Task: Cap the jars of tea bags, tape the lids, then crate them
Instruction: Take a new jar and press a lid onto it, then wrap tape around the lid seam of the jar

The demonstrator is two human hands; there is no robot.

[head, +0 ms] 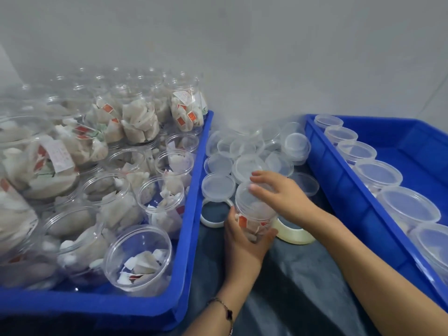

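Left crate: a deep blue plastic crate packed with open clear plastic jars of tea bags, uncapped
Right crate: a second blue plastic crate holding a row of capped clear jars
Lids: a heap of loose clear round plastic lids on the dark table between the crates
Tape: a pale roll of clear tape just behind the held jar
Jar in hand: a clear jar of tea bags, upright, between the crates
Left hand: fingers wrapped round the jar body
Right hand: fingers spread over the clear lid on top
Advice: seat the lid level, then twist while the lower grip stays firm
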